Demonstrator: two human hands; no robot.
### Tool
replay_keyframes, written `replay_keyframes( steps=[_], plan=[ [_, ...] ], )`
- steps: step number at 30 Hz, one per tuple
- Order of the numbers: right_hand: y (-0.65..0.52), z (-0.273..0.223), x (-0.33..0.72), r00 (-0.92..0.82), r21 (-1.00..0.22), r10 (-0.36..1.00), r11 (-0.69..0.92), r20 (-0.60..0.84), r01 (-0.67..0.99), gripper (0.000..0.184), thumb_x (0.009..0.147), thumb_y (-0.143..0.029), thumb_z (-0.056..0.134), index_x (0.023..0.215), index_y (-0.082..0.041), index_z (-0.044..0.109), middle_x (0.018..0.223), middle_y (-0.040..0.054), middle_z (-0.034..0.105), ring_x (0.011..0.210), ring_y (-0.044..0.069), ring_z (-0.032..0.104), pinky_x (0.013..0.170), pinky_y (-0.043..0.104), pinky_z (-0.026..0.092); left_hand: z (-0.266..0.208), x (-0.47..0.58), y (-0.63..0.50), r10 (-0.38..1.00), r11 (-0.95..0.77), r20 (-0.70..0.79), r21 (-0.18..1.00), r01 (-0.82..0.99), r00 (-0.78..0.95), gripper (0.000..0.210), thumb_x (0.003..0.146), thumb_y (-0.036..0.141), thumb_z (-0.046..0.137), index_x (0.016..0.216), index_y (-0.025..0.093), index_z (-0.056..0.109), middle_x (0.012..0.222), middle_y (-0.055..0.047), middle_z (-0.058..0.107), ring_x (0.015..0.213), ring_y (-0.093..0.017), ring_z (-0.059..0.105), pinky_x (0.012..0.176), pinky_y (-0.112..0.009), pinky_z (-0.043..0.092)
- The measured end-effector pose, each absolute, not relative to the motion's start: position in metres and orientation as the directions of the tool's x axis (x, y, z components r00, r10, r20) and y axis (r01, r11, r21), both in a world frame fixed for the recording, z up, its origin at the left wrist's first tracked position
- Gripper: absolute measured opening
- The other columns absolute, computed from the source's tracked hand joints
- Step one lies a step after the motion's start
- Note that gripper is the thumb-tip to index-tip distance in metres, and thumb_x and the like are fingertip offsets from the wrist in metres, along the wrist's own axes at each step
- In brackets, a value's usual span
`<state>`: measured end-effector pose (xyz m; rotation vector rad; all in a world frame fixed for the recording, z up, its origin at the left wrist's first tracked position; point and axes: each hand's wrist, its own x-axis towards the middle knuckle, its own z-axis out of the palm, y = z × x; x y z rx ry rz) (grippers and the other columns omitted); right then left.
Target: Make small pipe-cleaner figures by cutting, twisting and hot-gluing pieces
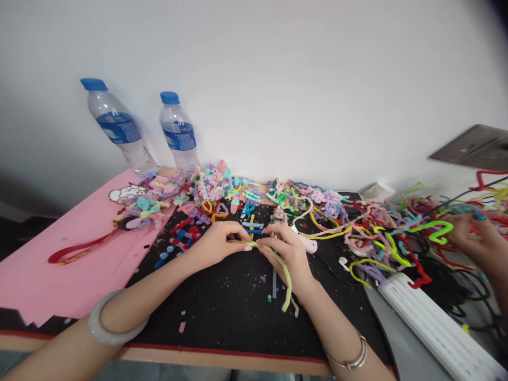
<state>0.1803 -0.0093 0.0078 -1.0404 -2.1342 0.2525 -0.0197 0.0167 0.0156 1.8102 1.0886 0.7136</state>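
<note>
Pale yellow pipe cleaners [283, 275] are pinched between the fingertips of both my hands over the black mat [222, 312]. My left hand [224, 241] grips them at the left, thumb and forefinger together. Close beside it, my right hand [291, 254] pinches the same strands, whose loose ends hang down below its fingers. A paler end dangles next to the yellow one. Just beyond my fingertips lie short blue and yellow pipe cleaner pieces [253, 227]. How the strands join between the fingers is too small to tell.
Two water bottles [179, 135] stand against the wall, left of centre. Pink sheets [83, 286] with a red strap [81, 250] lie left. Tangled pipe cleaners [381, 233] and a white power strip [436, 323] lie right. Another person's hand [476, 238] reaches in at far right.
</note>
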Motion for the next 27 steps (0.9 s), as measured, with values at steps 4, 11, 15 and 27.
replay_keyframes(
  steps=[4,11,15,27],
  plan=[
    [-0.009,0.008,0.180,-0.421,-0.463,0.734,0.669,0.533,0.582,0.014,0.085,-0.017,0.055,0.090,-0.023,0.067,0.100,0.0070,0.059,0.091,0.019,0.055,0.074,0.033,0.045,0.008,-0.020,0.013,0.889,-0.315,0.125,0.865,0.391,0.441,0.009,0.075,0.027,0.066,0.079,0.018,0.067,0.084,-0.002,0.067,0.079,-0.016,0.060,0.075,-0.027,0.045],
    [-0.010,0.005,0.183,-0.420,-0.486,0.724,0.684,0.547,0.544,0.017,0.086,-0.016,0.053,0.095,-0.023,0.067,0.100,0.0072,0.058,0.091,0.018,0.056,0.073,0.032,0.046,0.008,-0.023,0.009,0.795,-0.558,0.342,0.736,0.383,0.501,0.012,0.082,0.026,0.059,0.087,0.020,0.068,0.087,-0.005,0.066,0.086,-0.017,0.057,0.081,-0.030,0.044],
    [-0.010,0.007,0.182,-0.422,-0.477,0.735,0.671,0.531,0.567,0.017,0.087,-0.018,0.052,0.091,-0.023,0.068,0.099,0.0076,0.058,0.084,0.018,0.056,0.067,0.031,0.046,0.005,-0.024,0.010,0.758,-0.607,0.371,0.701,0.374,0.537,0.014,0.085,0.023,0.055,0.087,0.020,0.069,0.084,-0.005,0.067,0.084,-0.017,0.057,0.079,-0.030,0.045],
    [-0.012,0.015,0.173,-0.371,-0.640,0.800,0.599,0.471,0.480,0.015,0.084,-0.018,0.054,0.082,-0.019,0.068,0.093,0.0078,0.058,0.083,0.019,0.057,0.073,0.034,0.047,0.001,-0.025,0.012,0.722,-0.654,0.415,0.670,0.350,0.554,0.017,0.086,0.020,0.053,0.081,0.018,0.069,0.080,-0.004,0.067,0.080,-0.016,0.056,0.077,-0.029,0.044]
  ],
)
